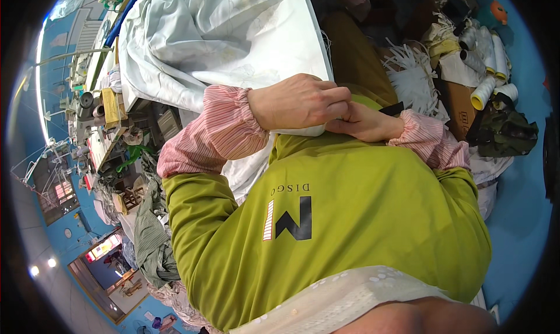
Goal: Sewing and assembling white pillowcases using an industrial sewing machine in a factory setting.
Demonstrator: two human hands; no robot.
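Note:
My left hand (298, 102) and my right hand (366, 123) meet in front of my chest, at the near edge of a large white cloth (262, 54). The left lies partly over the right. Fingers on both are bent and pressed together, and whatever is between them is hidden. A bit of white cloth shows just beneath my left hand, against my yellow-green top (373, 188). Pink striped sleeve covers (219, 121) wrap both forearms. Rumpled and folded, the white cloth spreads away from me over the work surface.
Right of my hands are a bundle of white strips (411, 77), a cardboard box (461, 109), several thread cones (483, 92) and a dark patterned cloth (506, 130). Grey-green garments (153, 235) are heaped at my left, beside a cluttered row of workbenches.

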